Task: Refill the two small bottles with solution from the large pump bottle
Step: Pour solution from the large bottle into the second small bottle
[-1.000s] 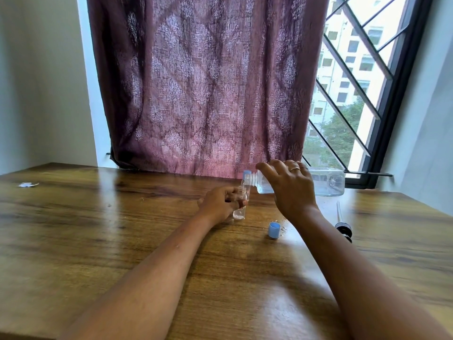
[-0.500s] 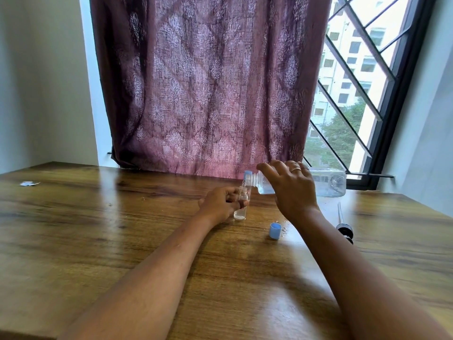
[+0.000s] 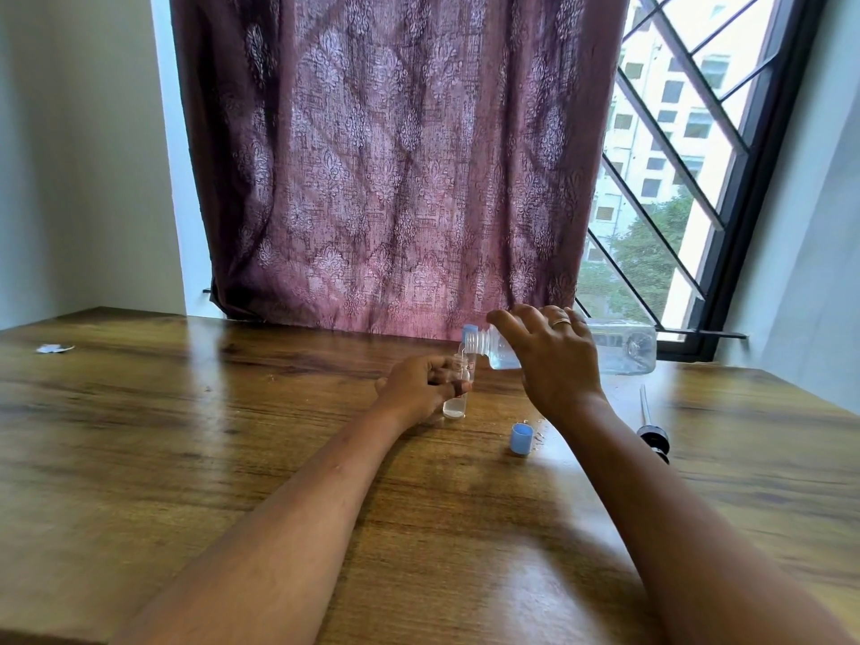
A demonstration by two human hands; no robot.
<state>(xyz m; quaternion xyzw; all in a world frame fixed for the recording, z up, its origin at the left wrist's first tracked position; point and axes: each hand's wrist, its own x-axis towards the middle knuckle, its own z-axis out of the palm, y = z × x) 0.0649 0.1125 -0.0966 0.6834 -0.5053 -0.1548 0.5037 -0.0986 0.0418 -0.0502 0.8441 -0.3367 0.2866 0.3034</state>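
Wooden counter [image 3: 195,458] set against a window; maroon patterned curtain [image 3: 395,155] drawn over most of it, black diagonal grille [image 3: 675,146] and buildings visible at right.

Left hand [image 3: 419,388]: grip closed around a small clear bottle [image 3: 458,388], which stands upright with its base on the counter. A little clear liquid shows at the bottom; mostly empty by my reading.

Right hand [image 3: 554,360]: grip wrapped over the shoulder of the large bottle [image 3: 619,349], pump removed. Bottle is tipped nearly flat, long axis running left-right, base toward the window side at right, threaded neck pointing left. Blue-tinted liquid sits in the shoulder near the neck.

Key relation: the large bottle's mouth sits directly above and just touching or barely clear of the small bottle's mouth; cannot tell which. A thin stream between them seems present but is too fine to confirm. The pour depends on keeping those two openings aligned, the small bottle vertical, the large one horizontal.

On the counter: a blue cap [image 3: 520,439] lying open between the forearms; the pump head with its dip tube [image 3: 651,430] to the right of the right wrist. A scrap of paper [image 3: 55,349] far left.

Second small bottle not in view. Judgement: first fill under way, early stage.
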